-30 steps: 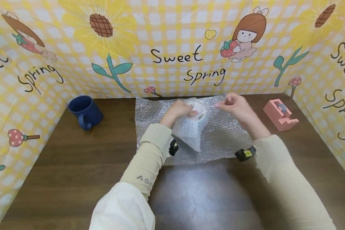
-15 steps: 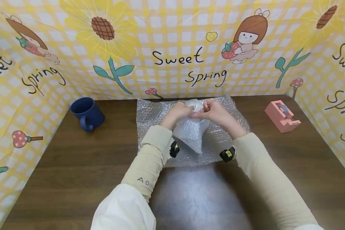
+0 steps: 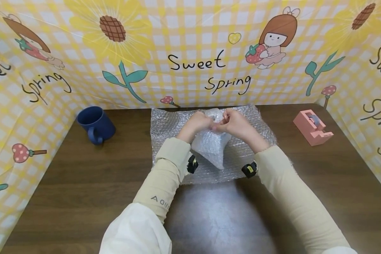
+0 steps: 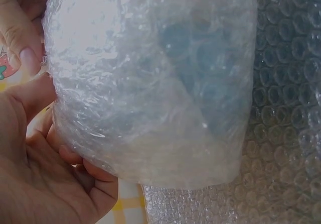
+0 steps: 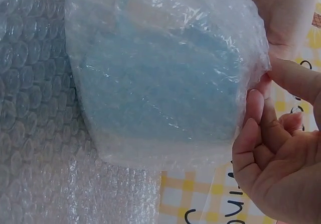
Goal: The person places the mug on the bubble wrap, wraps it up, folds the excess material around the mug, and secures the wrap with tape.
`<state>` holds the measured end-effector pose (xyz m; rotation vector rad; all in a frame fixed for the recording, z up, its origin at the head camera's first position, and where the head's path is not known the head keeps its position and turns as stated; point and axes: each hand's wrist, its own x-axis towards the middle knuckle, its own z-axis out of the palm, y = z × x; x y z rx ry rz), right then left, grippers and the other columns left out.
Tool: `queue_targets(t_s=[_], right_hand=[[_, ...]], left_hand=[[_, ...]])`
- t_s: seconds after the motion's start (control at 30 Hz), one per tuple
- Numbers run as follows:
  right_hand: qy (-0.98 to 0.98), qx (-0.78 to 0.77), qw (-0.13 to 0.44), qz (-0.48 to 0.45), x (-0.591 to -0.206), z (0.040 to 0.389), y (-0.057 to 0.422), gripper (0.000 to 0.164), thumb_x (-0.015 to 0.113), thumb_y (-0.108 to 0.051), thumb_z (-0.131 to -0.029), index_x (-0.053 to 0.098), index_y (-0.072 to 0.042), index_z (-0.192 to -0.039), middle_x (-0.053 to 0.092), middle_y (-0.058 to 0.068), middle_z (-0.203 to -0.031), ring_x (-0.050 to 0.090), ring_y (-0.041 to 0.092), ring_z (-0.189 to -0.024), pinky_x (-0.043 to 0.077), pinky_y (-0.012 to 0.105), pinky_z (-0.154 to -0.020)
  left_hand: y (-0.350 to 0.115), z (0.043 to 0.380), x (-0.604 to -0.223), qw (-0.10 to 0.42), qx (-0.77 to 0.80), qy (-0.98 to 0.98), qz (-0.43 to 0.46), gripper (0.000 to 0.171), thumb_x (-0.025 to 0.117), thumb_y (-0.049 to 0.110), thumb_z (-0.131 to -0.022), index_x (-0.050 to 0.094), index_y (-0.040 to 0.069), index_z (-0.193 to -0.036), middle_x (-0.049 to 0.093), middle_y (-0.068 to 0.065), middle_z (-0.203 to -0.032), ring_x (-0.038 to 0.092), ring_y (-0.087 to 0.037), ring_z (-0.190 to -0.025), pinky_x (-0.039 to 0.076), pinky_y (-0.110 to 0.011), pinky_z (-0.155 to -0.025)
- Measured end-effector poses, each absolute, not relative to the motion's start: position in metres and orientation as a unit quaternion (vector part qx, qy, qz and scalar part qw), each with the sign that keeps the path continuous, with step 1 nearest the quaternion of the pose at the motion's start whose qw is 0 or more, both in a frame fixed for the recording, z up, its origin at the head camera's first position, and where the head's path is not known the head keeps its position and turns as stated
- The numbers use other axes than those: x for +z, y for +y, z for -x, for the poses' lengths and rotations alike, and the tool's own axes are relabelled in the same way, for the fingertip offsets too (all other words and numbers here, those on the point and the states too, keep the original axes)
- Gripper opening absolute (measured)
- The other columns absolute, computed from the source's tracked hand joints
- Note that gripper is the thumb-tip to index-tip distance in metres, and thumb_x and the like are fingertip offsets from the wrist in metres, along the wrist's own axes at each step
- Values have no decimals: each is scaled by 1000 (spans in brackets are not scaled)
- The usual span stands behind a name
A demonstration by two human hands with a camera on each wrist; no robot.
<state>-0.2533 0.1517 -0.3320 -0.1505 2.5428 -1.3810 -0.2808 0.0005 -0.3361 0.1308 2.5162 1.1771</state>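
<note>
A bundle in bubble wrap (image 3: 210,146) stands over a flat bubble wrap sheet (image 3: 166,125). Something pale blue shows blurred through its layers in both wrist views. My left hand (image 3: 197,124) grips the gathered top of the bundle from the left. From the right, my right hand (image 3: 238,123) pinches the same top edge between thumb and fingers, its fingertips meeting the left hand's. In the right wrist view, the right hand (image 5: 288,148) has the thumb and index finger on the wrap's edge, other fingers curled below. The bundle hides part of both hands in the wrist views.
A blue mug (image 3: 96,125) stands at the back left of the brown wooden table (image 3: 92,197). At the back right sits a pink tape dispenser (image 3: 312,127) with a roll in it. A yellow checked cloth (image 3: 190,42) with printed figures walls in the back and sides.
My right hand has come in from the right of the bundle to its top, beside the left hand, and then stayed there. The left hand has kept its hold.
</note>
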Motion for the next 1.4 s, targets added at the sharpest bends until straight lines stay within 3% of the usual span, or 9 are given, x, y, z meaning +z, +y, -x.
queue_targets(t_s=[0.2,0.43,0.53,0.67,0.77,0.9,1.03,1.13,1.4], right_hand=[[884,-449,121,50,-331,254,149,39,73,-11,-81,34,-12,-78,67,12,-89,57,16,-75,42,24,-62],[910,-398,107,55,-330,251,143,37,75,-9,-80,38,-10,-81,63,14,-92,57,20,-79,42,24,-63],[926,-361,96,57,-328,250,142,37,77,-14,-79,40,-8,-84,58,10,-87,52,19,-75,41,25,-62],[939,-326,92,56,-327,250,144,40,78,-22,-79,42,-6,-89,51,7,-83,48,19,-72,39,27,-60],[946,-307,95,53,-328,251,147,43,78,-27,-79,43,-5,-91,49,7,-81,45,20,-70,39,28,-60],[948,-297,100,53,-330,253,149,46,78,-30,-78,43,-5,-91,46,7,-81,44,21,-71,38,29,-61],[947,-298,106,51,-331,254,151,47,78,-33,-78,41,-6,-88,43,6,-79,42,21,-71,36,29,-61],[948,-295,110,52,-331,254,152,47,78,-33,-79,40,-6,-87,40,6,-77,41,20,-69,36,29,-61],[948,-290,115,55,-330,255,155,46,77,-32,-80,42,-4,-89,41,7,-79,41,21,-71,36,29,-62]], left_hand=[[0,281,-336,181,419,889,-42,27,67,14,-75,51,16,-54,56,1,-71,50,-16,-75,41,-24,-70],[-1,281,-335,177,417,890,-41,40,67,16,-77,40,18,-48,46,2,-63,45,-16,-69,37,-22,-64],[-1,281,-335,175,411,894,-48,35,67,16,-77,45,18,-50,58,-4,-75,51,-18,-78,42,-24,-70],[-4,281,-333,198,411,888,-63,19,67,21,-83,68,5,-73,69,-13,-105,59,-23,-99,47,-32,-92],[-6,282,-331,222,392,889,-78,27,67,26,-87,73,2,-98,67,-13,-120,58,-25,-110,45,-36,-99],[-6,283,-328,233,349,903,-89,26,68,29,-88,73,4,-91,68,-6,-93,57,-15,-83,48,-25,-74],[-6,286,-325,249,340,902,-89,29,69,28,-87,60,13,-63,39,7,-54,34,-7,-50,29,-19,-48],[-7,288,-322,277,349,889,-103,36,65,28,-90,54,16,-59,25,8,-45,23,-5,-42,22,-19,-44],[-14,289,-319,345,415,832,-125,38,49,32,-100,53,10,-69,33,6,-55,31,-7,-48,30,-20,-52]])
